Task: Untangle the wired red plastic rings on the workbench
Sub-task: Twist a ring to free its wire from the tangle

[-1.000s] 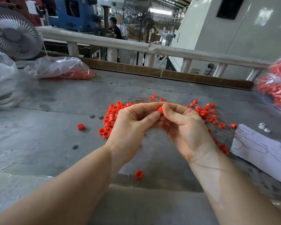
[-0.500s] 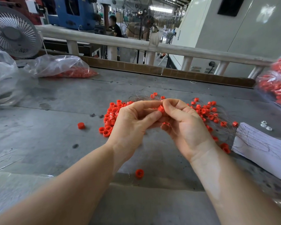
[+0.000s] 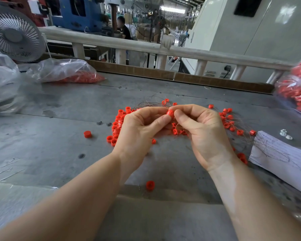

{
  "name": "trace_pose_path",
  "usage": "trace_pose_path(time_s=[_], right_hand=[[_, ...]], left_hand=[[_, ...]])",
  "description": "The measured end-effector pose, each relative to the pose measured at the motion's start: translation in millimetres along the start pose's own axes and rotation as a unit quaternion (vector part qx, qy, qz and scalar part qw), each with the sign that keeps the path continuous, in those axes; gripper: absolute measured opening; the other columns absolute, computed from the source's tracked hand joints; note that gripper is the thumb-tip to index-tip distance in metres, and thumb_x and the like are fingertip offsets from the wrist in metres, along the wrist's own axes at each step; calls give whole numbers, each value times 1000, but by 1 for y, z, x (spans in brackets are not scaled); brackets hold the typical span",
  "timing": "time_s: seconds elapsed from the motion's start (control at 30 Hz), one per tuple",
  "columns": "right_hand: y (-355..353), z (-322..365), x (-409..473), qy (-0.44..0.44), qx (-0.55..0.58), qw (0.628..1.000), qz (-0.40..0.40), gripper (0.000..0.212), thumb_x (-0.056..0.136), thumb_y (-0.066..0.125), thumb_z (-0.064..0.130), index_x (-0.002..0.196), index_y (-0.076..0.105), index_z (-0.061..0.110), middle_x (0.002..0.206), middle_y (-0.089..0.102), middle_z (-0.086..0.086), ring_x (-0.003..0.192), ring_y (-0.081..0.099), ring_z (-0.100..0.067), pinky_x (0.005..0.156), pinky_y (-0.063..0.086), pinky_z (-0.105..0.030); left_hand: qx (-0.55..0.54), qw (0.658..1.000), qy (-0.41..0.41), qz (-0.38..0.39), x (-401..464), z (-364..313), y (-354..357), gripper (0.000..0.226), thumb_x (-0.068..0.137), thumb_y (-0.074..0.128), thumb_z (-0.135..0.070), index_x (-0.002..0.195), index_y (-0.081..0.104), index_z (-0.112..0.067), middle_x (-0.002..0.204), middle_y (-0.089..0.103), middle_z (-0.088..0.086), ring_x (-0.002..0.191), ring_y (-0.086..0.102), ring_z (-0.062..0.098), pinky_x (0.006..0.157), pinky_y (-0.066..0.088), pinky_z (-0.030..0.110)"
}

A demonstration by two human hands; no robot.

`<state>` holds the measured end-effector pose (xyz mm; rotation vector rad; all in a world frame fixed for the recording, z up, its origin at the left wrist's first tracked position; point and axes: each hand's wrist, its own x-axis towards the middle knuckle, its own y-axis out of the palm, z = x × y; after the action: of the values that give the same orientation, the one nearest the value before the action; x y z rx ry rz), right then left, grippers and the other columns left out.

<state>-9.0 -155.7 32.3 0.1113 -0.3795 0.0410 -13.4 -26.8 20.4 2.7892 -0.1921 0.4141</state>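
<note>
1. centre frame: left hand [image 3: 139, 129] and right hand [image 3: 203, 129] together pinch one red ring [image 3: 170, 113], likely to work it free.
2. wired rings [image 3: 230, 122] (fine wire attached) lie tangled on the workbench [image 3: 59, 145] behind.

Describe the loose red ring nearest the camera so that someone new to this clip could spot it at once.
Start at the grey metal workbench and follow its near edge to the gap between the two forearms. There lies a single red plastic ring. Unlike the heap of red plastic rings by the left hand, it lies alone, closest to the viewer.
</note>
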Motion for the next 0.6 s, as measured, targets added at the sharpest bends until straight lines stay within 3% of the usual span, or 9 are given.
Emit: trace_pose_path(time_s=[0.1,0.3,0.43,0.6], right_hand=[[-2,0,0,-11,-6,1000,23,30,82,60,-3,74,75,21,78,72,3,81,65,-9,77,51,-21],[-5,-3,1,-59,-113,992,-3,15,76,68,14,75,73,28,80,73,3,82,68,-13,81,53,-31],[-5,-4,1,-95,-166,982,-5,15,76,73,12,72,70,27,75,72,7,71,67,-6,67,52,-20],[-4,-5,2,-52,-107,993,2,22,76,70,9,69,71,29,72,71,5,72,64,-9,72,51,-23]], left_hand=[[-2,1000,-6,-7,0,-1,-1,23,73,66,-17,94,71,-8,74,73,2,68,68,8,64,53,16],[-37,998,-43,0,3,2,-2,28,71,65,-17,96,71,-8,85,74,8,76,69,14,66,55,19],[-86,994,-66,17,5,2,-3,26,68,66,-16,92,72,-10,81,73,5,70,68,9,62,52,15],[-115,989,-87,18,6,5,-3,27,69,63,-11,95,69,-6,83,74,6,74,69,11,63,53,15]])
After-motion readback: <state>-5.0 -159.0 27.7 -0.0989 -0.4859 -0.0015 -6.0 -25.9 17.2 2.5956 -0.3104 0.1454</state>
